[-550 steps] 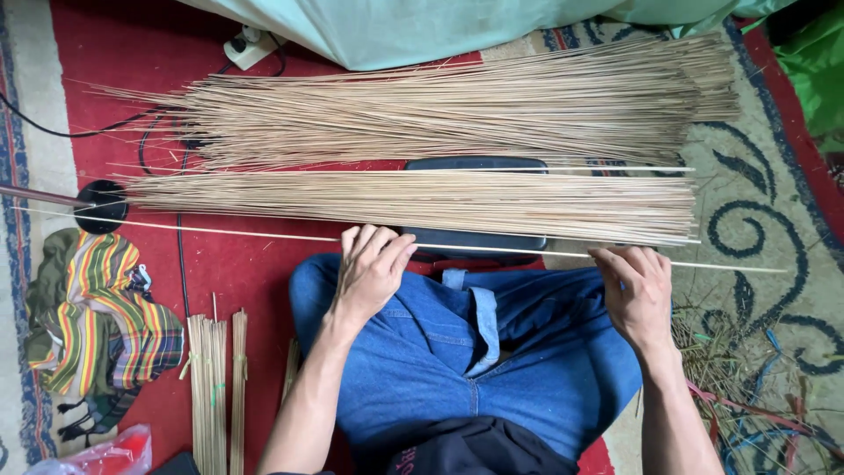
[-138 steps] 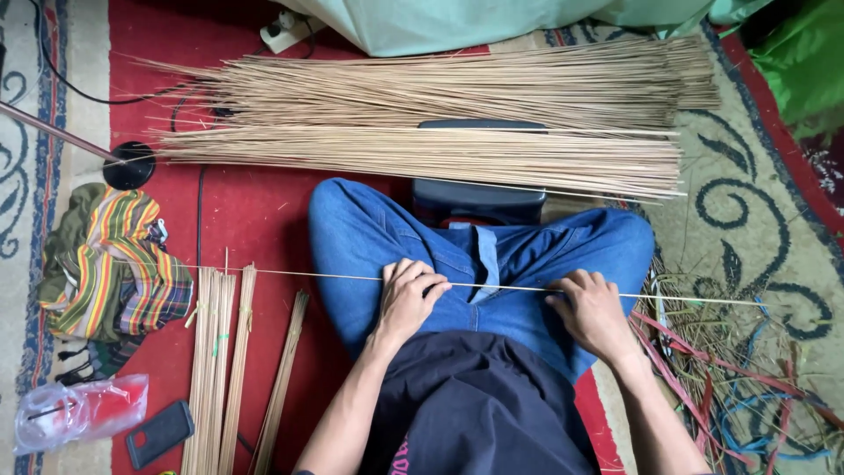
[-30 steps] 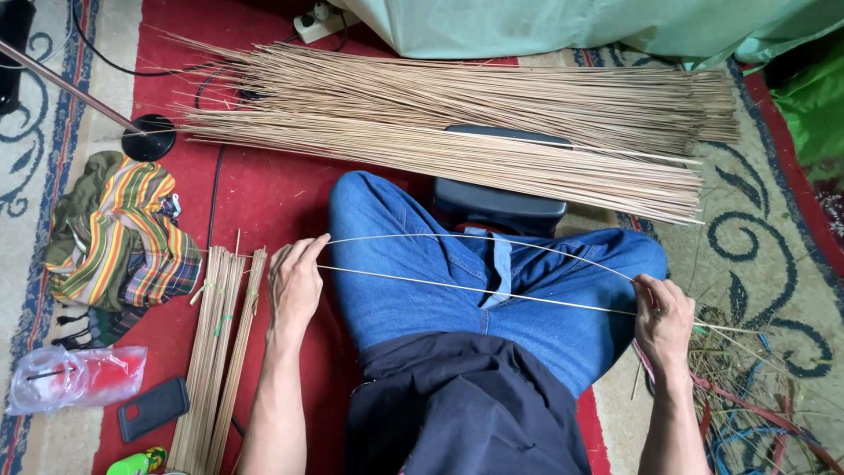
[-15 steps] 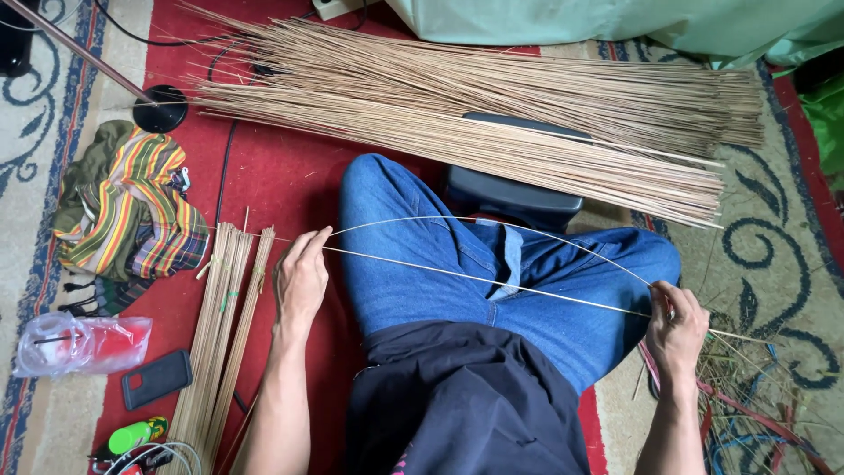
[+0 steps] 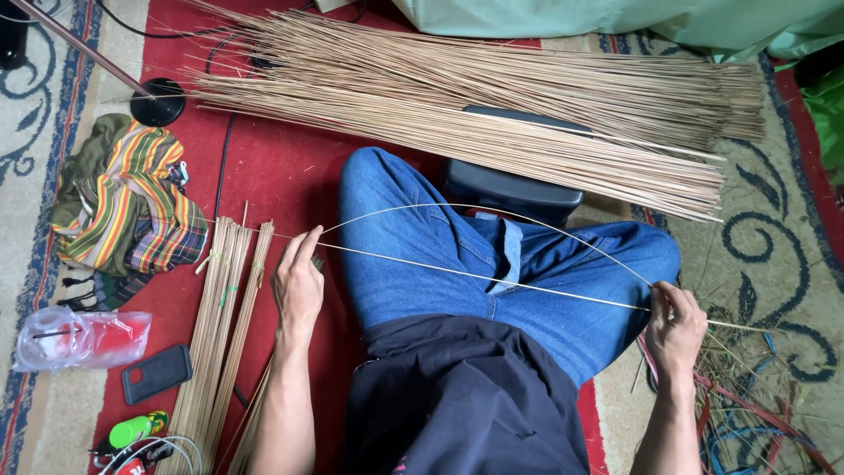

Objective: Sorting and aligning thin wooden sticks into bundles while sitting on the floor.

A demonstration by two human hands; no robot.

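Floor scene, seen from above; red carpet (image 5: 281,167) fills the middle, patterned beige-and-blue rug (image 5: 35,220) at the left edge and again at right; pale green cloth (image 5: 615,18) along the top edge. Big pile of long thin sticks (image 5: 475,97) spans the upper frame, lying across a dark box (image 5: 514,189) at centre; black round stand base (image 5: 158,101) upper left with a rod running to the corner; striped multicolour cloth (image 5: 127,207) at left; tied flat stick bundles (image 5: 220,325) lower left; clear plastic bag (image 5: 75,339), dark phone (image 5: 156,373) and green tube (image 5: 132,431) in the lower left corner; loose scraps and strips on the rug lower right.

Person sits cross-legged in blue jeans (image 5: 492,264), centre frame. Left hand (image 5: 299,281) is left of the knee, fingers extended and close together, palm side toward the lap, touching the left ends of two thin sticks; whether it pinches them I cannot tell. Right hand (image 5: 675,325) is at right, beside the other knee, fingers closed on the right ends. Hands well apart, forearms coming up from the bottom edge. Straight stick (image 5: 492,283) runs across the lap between the hands; bowed stick (image 5: 475,208) arches above it over the thighs, both meeting at each hand.
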